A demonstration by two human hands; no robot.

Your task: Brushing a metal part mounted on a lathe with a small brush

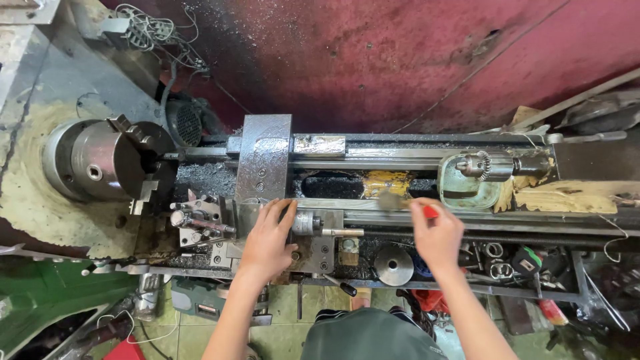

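Observation:
I look down on a metal lathe. My left hand (268, 240) rests flat on the carriage (263, 167), its fingers spread beside a small silver dial with a handle (308, 223). My right hand (437, 233) grips a brush with a red handle (431, 212); its bristles (392, 200) lie on the bed ways (373, 207) and look blurred. The three-jaw chuck (110, 163) sits at the left. The tool post (197, 220) stands just left of my left hand. A tailstock with a drill chuck (483, 167) sits at the right.
A dark red wall (400, 60) rises behind the lathe. Metal chips cover the bed and the tray. A round handwheel (393, 265) hangs on the apron. Loose tools and parts (513, 260) fill the front right tray. Tangled wires (150, 30) hang at the top left.

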